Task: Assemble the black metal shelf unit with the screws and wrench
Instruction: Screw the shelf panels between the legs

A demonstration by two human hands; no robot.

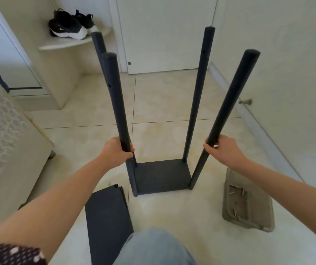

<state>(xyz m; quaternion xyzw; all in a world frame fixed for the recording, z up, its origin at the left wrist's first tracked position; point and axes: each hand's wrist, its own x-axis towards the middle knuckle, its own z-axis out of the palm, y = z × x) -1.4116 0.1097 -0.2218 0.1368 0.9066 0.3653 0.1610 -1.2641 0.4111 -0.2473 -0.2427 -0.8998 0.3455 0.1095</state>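
While the shelf frame (161, 175) stands on the floor (153, 96), left hand (118, 150) grips the near-left post (115, 96), right hand (224, 150) grips the near-right post (235, 96).

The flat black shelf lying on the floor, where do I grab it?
Probably by the long right edge of the loose shelf panel, coming from the side: it lies flat on the floor, so only its thin rim offers a hold.

I am finding no text, label, brand, number or sign that can be read, neither on the black shelf unit (161, 176) nor on the sneakers (67, 25).
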